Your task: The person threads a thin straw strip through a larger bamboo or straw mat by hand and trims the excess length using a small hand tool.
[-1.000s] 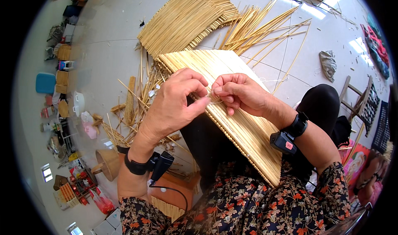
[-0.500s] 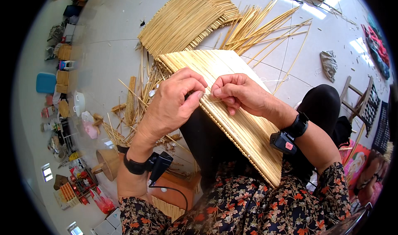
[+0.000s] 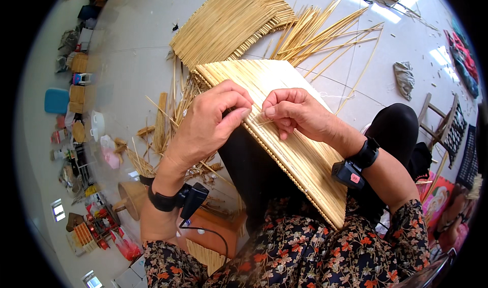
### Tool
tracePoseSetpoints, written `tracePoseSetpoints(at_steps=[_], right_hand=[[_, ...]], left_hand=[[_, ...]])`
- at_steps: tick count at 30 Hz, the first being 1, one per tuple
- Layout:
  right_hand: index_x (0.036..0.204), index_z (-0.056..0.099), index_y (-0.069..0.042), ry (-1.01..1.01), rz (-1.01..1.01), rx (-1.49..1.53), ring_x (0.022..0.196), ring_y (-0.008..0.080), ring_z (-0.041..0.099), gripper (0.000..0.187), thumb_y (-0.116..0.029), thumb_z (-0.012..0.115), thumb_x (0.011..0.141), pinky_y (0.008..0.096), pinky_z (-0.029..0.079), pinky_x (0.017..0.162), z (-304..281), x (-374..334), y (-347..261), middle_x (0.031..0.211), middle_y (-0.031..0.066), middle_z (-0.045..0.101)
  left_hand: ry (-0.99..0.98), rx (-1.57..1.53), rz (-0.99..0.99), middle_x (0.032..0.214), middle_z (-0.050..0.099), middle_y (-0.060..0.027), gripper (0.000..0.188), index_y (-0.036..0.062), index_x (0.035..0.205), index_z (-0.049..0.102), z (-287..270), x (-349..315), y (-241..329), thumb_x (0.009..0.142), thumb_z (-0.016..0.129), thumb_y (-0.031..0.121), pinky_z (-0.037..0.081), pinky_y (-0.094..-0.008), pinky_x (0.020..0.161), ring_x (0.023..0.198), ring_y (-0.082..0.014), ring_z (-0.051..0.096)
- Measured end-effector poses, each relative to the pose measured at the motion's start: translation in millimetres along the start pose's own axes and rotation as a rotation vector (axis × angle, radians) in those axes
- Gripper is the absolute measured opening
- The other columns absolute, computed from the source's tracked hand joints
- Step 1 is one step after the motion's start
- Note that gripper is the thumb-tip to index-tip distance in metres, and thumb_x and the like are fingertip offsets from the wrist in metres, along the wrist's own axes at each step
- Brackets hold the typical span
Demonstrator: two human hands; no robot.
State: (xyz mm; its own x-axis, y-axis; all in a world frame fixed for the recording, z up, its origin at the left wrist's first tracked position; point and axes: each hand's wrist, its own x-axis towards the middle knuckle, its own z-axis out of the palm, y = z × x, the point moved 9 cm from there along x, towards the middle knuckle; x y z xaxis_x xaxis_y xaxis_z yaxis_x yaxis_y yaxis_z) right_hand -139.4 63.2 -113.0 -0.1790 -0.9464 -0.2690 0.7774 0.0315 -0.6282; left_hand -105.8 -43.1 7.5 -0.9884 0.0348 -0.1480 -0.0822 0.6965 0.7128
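Note:
Across my lap lies a flat panel of straw-coloured stalks (image 3: 305,158), laid side by side, with a beaded-looking row of stalk ends along its near left edge. My left hand (image 3: 209,116) is at that edge, thumb and forefinger pinched together; whatever sits between its fingertips is too small to make out. Just to its right, above the panel, my right hand (image 3: 295,113) pinches a thin white thread (image 3: 260,122), its other fingers curled. More white thread trails over the panel's far side, beyond my right hand.
Finished stalk panels (image 3: 223,26) lie stacked on the tiled floor ahead, beside a spread of loose stalks (image 3: 320,36). Cut scraps and a brown wooden stool-like piece (image 3: 131,199) are at left. A grey cloth (image 3: 403,80) and a chair (image 3: 447,123) stand right.
My left hand has shifted slightly down and left along the edge. The right hand has risen a little, and its fingertips have moved slightly right.

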Motion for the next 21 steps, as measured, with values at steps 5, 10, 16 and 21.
tracePoseSetpoints(at_steps=[5, 10, 16, 21], right_hand=[[0.100, 0.069, -0.003, -0.018, 0.011, 0.060, 0.056, 0.0028, 0.047, 0.010, -0.009, 0.061, 0.097, 0.0240, 0.055, 0.058, 0, 1, 1, 0.068, -0.0047, 0.054], [0.102, 0.068, -0.001, -0.083, 0.019, 0.152, 0.055, 0.0016, 0.045, 0.010, -0.009, 0.062, 0.098, 0.0227, 0.055, 0.056, 3, 1, 7, 0.079, -0.0014, 0.062], [0.103, 0.067, -0.001, -0.094, 0.013, 0.200, 0.054, 0.0011, 0.044, 0.011, -0.009, 0.062, 0.098, 0.0224, 0.055, 0.055, 2, 1, 9, 0.085, -0.0005, 0.065], [0.103, 0.066, -0.001, -0.070, 0.012, 0.210, 0.055, 0.0017, 0.045, 0.010, -0.008, 0.061, 0.098, 0.0228, 0.056, 0.055, -2, 5, 12, 0.079, -0.0031, 0.060]], left_hand=[[0.011, -0.045, -0.011, 0.110, 0.067, -0.0092, 0.011, -0.0027, 0.099, 0.069, 1, 0, 0, 0.090, 0.068, 0.003, 0.052, -0.0313, 0.088, 0.098, -0.0209, 0.067], [-0.007, -0.006, -0.008, 0.102, 0.068, -0.0094, 0.009, -0.0038, 0.093, 0.070, 7, -1, -1, 0.087, 0.068, 0.003, 0.054, -0.0334, 0.086, 0.095, -0.0237, 0.067], [0.002, -0.071, -0.039, 0.100, 0.069, -0.0080, 0.007, -0.0033, 0.089, 0.072, 6, -1, -9, 0.085, 0.070, 0.003, 0.054, -0.0327, 0.085, 0.093, -0.0224, 0.067], [0.008, -0.039, 0.014, 0.098, 0.070, -0.0081, 0.005, -0.0036, 0.087, 0.070, 4, 0, -2, 0.085, 0.069, 0.001, 0.054, -0.0330, 0.084, 0.092, -0.0225, 0.067]])
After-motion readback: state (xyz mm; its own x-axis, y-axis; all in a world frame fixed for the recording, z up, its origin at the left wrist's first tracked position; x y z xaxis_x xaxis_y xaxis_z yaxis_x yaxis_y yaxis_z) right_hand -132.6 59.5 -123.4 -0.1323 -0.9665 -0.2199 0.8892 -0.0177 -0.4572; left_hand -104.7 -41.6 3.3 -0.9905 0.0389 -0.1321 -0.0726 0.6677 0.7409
